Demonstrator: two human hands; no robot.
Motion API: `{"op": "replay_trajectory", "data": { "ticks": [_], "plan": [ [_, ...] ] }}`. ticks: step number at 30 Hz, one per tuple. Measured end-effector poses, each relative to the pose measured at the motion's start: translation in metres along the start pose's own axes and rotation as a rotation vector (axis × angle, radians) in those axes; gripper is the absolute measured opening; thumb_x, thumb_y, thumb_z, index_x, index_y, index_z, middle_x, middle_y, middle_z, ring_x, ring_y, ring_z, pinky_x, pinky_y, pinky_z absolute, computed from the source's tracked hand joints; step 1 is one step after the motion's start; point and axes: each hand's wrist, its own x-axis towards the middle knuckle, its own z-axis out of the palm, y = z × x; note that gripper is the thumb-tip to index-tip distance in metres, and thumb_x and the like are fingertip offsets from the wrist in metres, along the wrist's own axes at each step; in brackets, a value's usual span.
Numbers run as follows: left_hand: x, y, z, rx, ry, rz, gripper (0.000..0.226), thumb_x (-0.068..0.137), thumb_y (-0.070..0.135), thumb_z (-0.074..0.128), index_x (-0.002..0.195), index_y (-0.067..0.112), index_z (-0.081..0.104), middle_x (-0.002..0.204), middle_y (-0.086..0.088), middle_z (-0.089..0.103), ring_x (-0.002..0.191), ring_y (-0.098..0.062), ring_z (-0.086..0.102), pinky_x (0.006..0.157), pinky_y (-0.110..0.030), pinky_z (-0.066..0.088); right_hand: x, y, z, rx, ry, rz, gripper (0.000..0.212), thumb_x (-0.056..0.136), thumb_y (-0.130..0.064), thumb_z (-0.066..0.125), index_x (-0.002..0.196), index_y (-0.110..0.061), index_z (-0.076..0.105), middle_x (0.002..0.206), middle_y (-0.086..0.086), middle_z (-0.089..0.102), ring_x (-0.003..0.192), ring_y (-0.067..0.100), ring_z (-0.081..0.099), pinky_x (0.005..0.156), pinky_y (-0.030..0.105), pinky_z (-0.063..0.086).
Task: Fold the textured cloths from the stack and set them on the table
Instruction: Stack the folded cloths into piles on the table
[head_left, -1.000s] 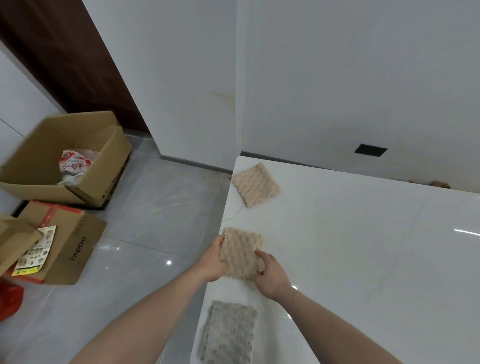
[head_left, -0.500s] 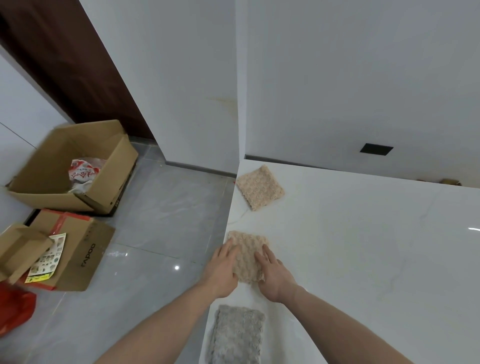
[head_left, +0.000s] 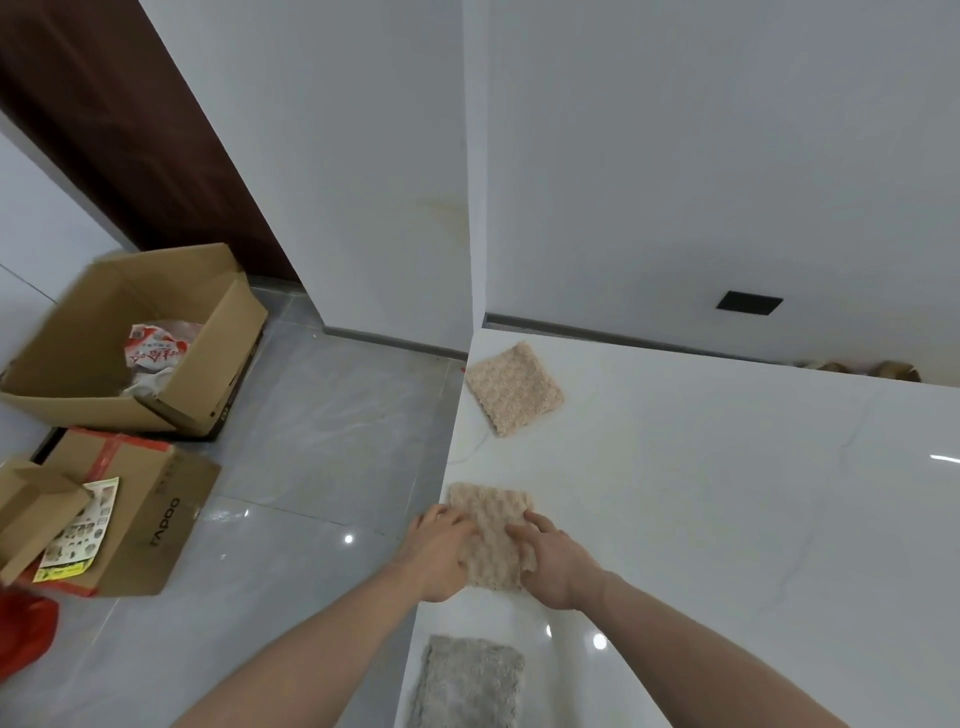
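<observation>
A folded beige textured cloth (head_left: 491, 525) lies flat near the left edge of the white table (head_left: 727, 519). My left hand (head_left: 439, 553) rests on its left side with fingers laid over it. My right hand (head_left: 553, 564) presses its right side with straight fingers. Farther back, near the table's far left corner, lies another folded beige cloth (head_left: 514, 387). A grey textured cloth (head_left: 467, 683) lies at the near left edge, below my hands.
Left of the table the grey tiled floor holds an open cardboard box (head_left: 130, 343) with wrappers inside, a smaller taped box (head_left: 130, 512) and something red (head_left: 23, 634). White walls stand behind the table, with a dark socket (head_left: 749, 303).
The beige cloth, held up between both hands a second ago, now lies flat on the table. My hands went from gripping its edges to pressing on top of it.
</observation>
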Motion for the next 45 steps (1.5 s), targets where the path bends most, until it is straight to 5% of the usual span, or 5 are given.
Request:
{"op": "replay_trajectory", "data": {
  "ticks": [11, 26, 32, 40, 45],
  "plan": [
    [0.122, -0.003, -0.126, -0.186, 0.235, -0.122, 0.059, 0.090, 0.020, 0.061, 0.147, 0.021, 0.044, 0.154, 0.001, 0.036, 0.141, -0.024, 0.035, 0.115, -0.039, 0.037, 0.053, 0.023, -0.090, 0.557, 0.326, 0.191, 0.080, 0.091, -0.026, 0.065, 0.160, -0.025, 0.025, 0.159, 0.006, 0.037, 0.137, 0.026, 0.050, 0.111, 0.043, 0.046],
    [0.205, 0.003, -0.138, -0.135, 0.056, -0.153, 0.035, 0.088, 0.020, 0.056, 0.122, 0.029, 0.060, 0.155, 0.001, 0.035, 0.149, -0.026, 0.028, 0.120, -0.036, 0.028, 0.105, 0.036, -0.110, 0.599, 0.231, 0.208, 0.089, 0.093, -0.026, 0.065, 0.164, -0.025, 0.011, 0.162, 0.006, 0.035, 0.143, 0.025, 0.044, 0.109, 0.035, 0.045],
    [0.188, 0.001, -0.116, -0.184, 0.006, -0.182, 0.059, 0.089, 0.028, 0.059, 0.146, 0.030, 0.044, 0.157, 0.004, 0.032, 0.142, -0.029, 0.033, 0.118, -0.040, 0.034, 0.098, 0.041, -0.093, 0.633, 0.233, 0.216, 0.091, 0.090, -0.026, 0.067, 0.163, -0.025, 0.012, 0.157, 0.000, 0.041, 0.133, 0.023, 0.053, 0.108, 0.040, 0.049],
    [0.166, -0.011, -0.102, -0.326, 0.123, -0.151, 0.040, 0.087, 0.031, 0.061, 0.126, 0.034, 0.056, 0.116, 0.007, 0.051, 0.123, -0.023, 0.049, 0.104, -0.037, 0.046, 0.099, 0.036, -0.102, 0.666, 0.266, 0.210, 0.091, 0.092, -0.029, 0.067, 0.163, -0.029, 0.009, 0.156, 0.000, 0.040, 0.132, 0.023, 0.052, 0.098, 0.032, 0.048],
    [0.175, -0.012, -0.111, -0.589, 0.225, -0.283, 0.033, 0.084, 0.025, 0.066, 0.116, 0.032, 0.062, 0.136, 0.000, 0.045, 0.128, -0.022, 0.046, 0.107, -0.033, 0.041, 0.109, 0.027, -0.113, 0.678, 0.329, 0.152, 0.090, 0.092, -0.032, 0.069, 0.163, -0.024, 0.014, 0.155, -0.002, 0.043, 0.136, 0.023, 0.051, 0.108, 0.036, 0.046]
  ]
}}
